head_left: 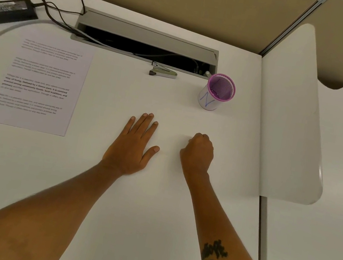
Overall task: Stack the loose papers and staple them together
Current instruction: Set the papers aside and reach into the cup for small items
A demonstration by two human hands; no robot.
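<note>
A printed sheet of paper [39, 81] lies flat on the white desk [87, 184] at the left; whether more sheets lie under it I cannot tell. A small metal stapler [163, 72] rests at the back of the desk, just in front of the cable slot. My left hand [134, 146] lies flat on the desk in the middle, palm down, fingers apart, holding nothing. My right hand [198, 154] rests beside it as a closed fist, with nothing visible in it. Both hands are well clear of the paper and the stapler.
A purple mesh pen cup [218, 92] with a white label stands at the back right. An open grey cable slot [145, 40] runs along the back. A black power adapter [11, 7] with cables sits at the far left. A white divider panel [292, 114] bounds the desk's right side.
</note>
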